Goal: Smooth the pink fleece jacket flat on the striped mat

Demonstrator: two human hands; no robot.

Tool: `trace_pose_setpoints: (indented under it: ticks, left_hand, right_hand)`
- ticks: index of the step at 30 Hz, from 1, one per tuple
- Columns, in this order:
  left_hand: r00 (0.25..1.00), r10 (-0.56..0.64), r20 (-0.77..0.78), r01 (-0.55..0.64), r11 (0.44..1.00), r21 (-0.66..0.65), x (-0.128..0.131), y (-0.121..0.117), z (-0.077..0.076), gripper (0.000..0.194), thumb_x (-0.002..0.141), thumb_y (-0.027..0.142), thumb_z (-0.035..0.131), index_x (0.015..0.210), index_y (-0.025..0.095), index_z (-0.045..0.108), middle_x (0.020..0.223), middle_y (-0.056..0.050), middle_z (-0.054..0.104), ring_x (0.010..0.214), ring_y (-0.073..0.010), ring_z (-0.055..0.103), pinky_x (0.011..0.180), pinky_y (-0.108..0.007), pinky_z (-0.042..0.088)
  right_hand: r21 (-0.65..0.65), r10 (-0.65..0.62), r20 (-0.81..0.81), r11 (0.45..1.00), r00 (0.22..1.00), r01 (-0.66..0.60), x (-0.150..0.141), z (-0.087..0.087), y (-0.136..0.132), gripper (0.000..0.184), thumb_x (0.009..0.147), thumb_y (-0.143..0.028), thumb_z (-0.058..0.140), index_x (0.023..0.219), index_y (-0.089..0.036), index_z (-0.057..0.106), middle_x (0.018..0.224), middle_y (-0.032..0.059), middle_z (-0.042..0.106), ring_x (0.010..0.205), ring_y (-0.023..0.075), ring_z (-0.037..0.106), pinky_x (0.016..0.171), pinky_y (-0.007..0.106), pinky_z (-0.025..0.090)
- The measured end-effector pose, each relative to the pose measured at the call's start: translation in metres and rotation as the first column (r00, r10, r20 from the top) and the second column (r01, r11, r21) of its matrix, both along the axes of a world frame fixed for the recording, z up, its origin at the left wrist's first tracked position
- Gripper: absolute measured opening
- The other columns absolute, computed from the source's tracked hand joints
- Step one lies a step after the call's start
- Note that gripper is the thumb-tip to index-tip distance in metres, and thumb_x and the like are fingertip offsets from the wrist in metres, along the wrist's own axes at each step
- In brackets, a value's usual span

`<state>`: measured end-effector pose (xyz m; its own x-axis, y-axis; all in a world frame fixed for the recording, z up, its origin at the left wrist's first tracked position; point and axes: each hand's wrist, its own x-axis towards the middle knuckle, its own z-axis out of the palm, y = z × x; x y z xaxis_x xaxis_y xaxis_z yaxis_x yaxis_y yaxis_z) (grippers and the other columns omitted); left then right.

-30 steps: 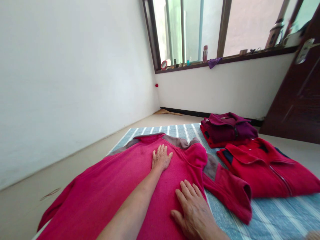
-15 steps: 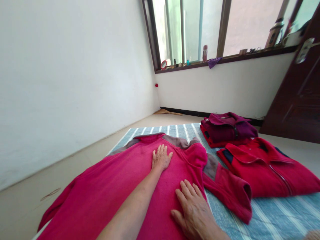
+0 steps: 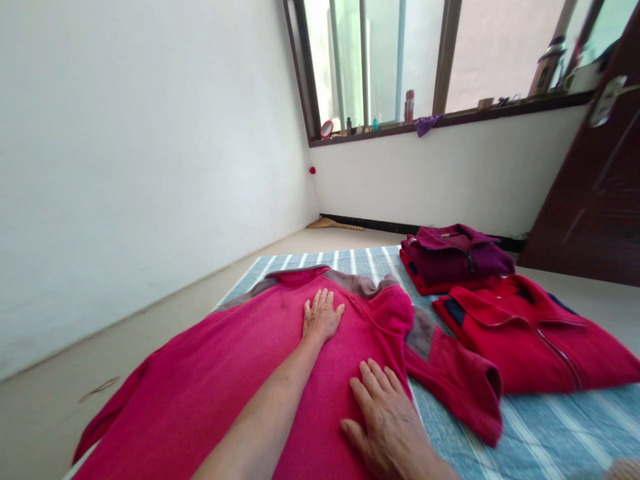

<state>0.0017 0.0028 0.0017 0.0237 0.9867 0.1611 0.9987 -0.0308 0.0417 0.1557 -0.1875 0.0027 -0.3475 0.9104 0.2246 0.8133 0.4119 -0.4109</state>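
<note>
Clock positions are read from the centre of my head view. The pink garment point(image 3: 220, 387) lies spread across a blue-and-white striped cloth point(image 3: 540, 427), its body occupying 6 to 8 o'clock and its grey collar section point(image 3: 350, 283) on the far side. One sleeve point(image 3: 467, 387), with a grey panel, extends at 4 o'clock. I have the left hand point(image 3: 323, 315) palm-down on the fabric at 6 o'clock, near the collar section, fingers moderately parted. I have the right hand point(image 3: 384, 415) palm-down at 5 o'clock, nearer the viewpoint, fingers slightly parted, thumb set wide. Both are opened flat, holding nothing. A folded red zip jacket point(image 3: 525, 357) lies at 4 o'clock, beyond the sleeve. At 3 o'clock, a folded purple jacket point(image 3: 445, 260) sits on top of a red garment point(image 3: 420, 287). Near the view's centre, a broom point(image 3: 333, 224) lies on the floor point(image 3: 140, 333). A window point(image 3: 420, 53) stands at 1 o'clock; its sill point(image 3: 470, 119) carries a pink bottle point(image 3: 409, 108) and a draped purple cloth point(image 3: 427, 125). A dark red door point(image 3: 590, 193) is between 2 and 3 o'clock.
</note>
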Motion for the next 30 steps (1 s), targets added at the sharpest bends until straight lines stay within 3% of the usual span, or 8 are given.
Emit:
trace_pose_setpoints:
  ticks: [30]
  left_hand:
    - [1.0, -0.006, -0.009, 0.006, 1.0, 0.0, 0.0005, -0.0001, 0.0005, 0.056, 0.096, 0.047, 0.032, 0.143, 0.019, 0.038, 0.154, -0.009, 0.031, 0.143, -0.0223, 0.022, 0.114, -0.048, 0.018]
  right_hand:
    - [-0.002, 0.003, 0.008, 1.0, 1.0, -0.003, 0.0003, 0.001, 0.0002, 0.056, 0.086, -0.055, 0.055, 0.129, -0.02, 0.058, 0.143, 0.013, 0.046, 0.135, 0.0317, 0.037, 0.112, 0.048, 0.03]
